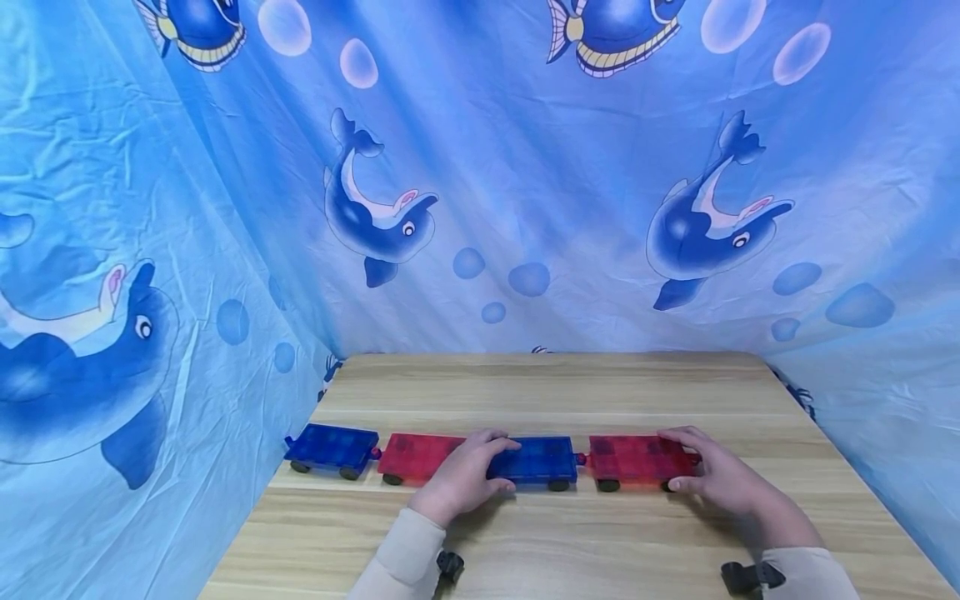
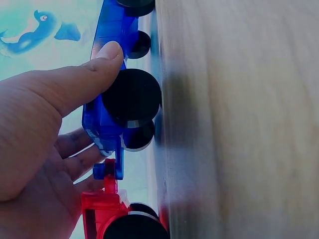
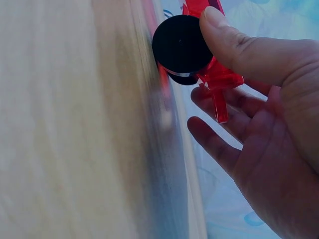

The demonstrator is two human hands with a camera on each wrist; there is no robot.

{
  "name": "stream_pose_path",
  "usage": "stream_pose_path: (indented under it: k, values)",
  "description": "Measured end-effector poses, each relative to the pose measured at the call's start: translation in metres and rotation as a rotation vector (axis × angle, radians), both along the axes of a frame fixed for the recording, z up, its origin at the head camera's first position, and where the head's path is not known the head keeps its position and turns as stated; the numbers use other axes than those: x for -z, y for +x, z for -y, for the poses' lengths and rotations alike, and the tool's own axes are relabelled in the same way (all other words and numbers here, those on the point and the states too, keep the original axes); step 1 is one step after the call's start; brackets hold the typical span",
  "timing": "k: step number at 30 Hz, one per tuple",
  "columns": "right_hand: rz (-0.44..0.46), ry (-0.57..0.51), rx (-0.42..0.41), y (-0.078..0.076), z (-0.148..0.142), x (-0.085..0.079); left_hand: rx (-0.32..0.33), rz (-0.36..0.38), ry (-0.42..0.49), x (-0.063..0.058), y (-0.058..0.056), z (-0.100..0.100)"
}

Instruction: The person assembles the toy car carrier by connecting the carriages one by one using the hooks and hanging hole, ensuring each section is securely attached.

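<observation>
Translucent blue and red flat toy train cars stand in a row on black wheels. My left hand (image 1: 467, 473) grips the left end of the inner blue car (image 1: 543, 457), thumb on the near side by a wheel (image 2: 132, 97) and fingers behind. Just left of that hand is a red car (image 1: 412, 454), its coupling hooked to the blue car's in the left wrist view. At the row's right end, my right hand (image 1: 720, 475) holds a red car (image 1: 633, 457) between thumb and fingers. That car's red coupling (image 3: 219, 102) points towards the palm, unattached.
Another blue car (image 1: 333, 446) ends the row on the left, near the table's left edge. The wood-grain table (image 1: 555, 383) is bordered at the back and sides by a blue cloth (image 1: 525, 192) printed with dolphins and bubbles. Both sleeves carry black wrist devices.
</observation>
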State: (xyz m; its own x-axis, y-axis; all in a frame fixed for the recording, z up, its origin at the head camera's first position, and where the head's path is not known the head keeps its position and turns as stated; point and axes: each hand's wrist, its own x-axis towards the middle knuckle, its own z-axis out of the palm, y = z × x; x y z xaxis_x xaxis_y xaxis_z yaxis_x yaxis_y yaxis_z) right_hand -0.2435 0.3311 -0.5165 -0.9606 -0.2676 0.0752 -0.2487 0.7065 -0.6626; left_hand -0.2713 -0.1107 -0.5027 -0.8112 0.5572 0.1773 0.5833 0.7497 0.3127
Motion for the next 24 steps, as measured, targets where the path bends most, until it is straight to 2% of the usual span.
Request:
stream_pose_path:
  k: [10,15,20,24]
  values:
    - [0.013,-0.014,-0.007,-0.003,-0.001,-0.001,-0.002,0.012,0.019,-0.003,-0.002,0.0]
    - [0.058,-0.029,0.001,-0.003,0.0,-0.003,-0.002,0.022,0.022,0.001,-0.004,0.001]
    - [0.079,-0.05,-0.006,-0.001,0.003,-0.007,0.006,0.073,0.066,-0.001,-0.004,0.005]
    - [0.017,-0.068,-0.041,-0.001,0.002,-0.014,0.013,0.127,0.137,-0.008,-0.005,0.015]
